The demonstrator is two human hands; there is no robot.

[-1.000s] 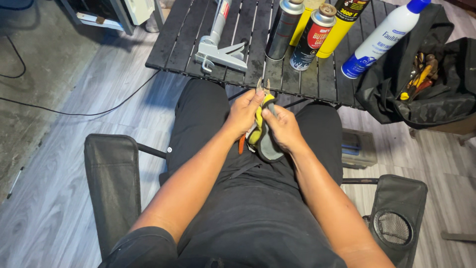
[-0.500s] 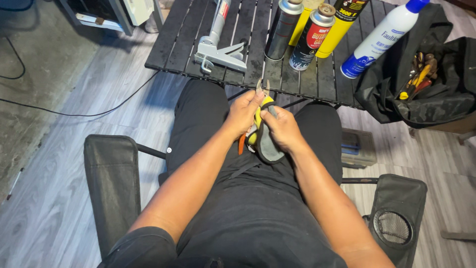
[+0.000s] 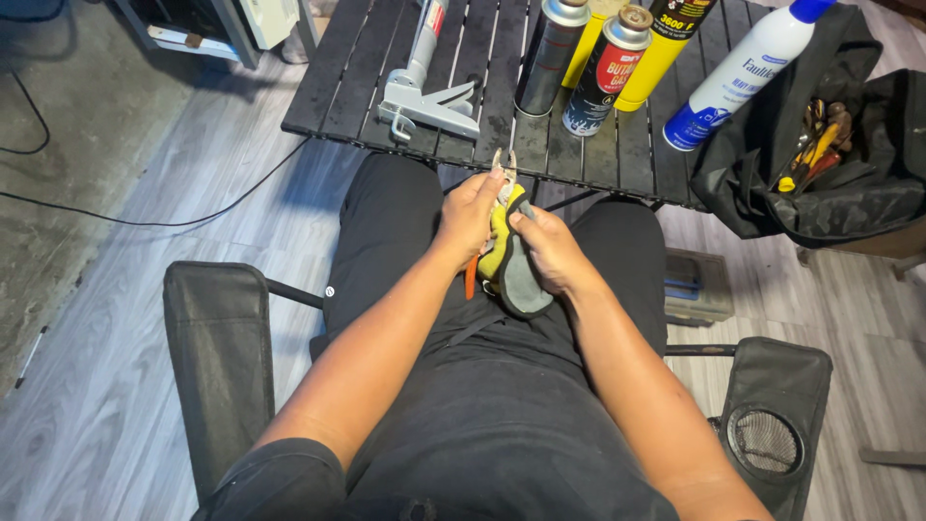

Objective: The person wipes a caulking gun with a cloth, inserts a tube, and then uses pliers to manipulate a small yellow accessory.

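Note:
I sit in a folding chair with both hands together over my lap. My left hand (image 3: pixel 470 214) grips a pair of pliers (image 3: pixel 502 176) with orange handles, whose metal jaws point up toward the table edge. My right hand (image 3: pixel 550 249) presses a yellow and grey cloth pad (image 3: pixel 513 272) against the pliers, fingers wrapped around it. The lower part of the tool is hidden by the cloth and my fingers.
A black slatted table (image 3: pixel 338 77) ahead holds a caulking gun (image 3: pixel 424 92), several spray and gas cans (image 3: pixel 608 68) and a white and blue bottle (image 3: pixel 743 72). A black tool bag (image 3: pixel 849 193) stands at right. Chair armrests (image 3: pixel 217 357) flank me; a cable (image 3: pixel 145 222) crosses the floor.
Both hands stay in place over my lap. My right hand shifts the cloth slightly along the pliers; nothing else moves.

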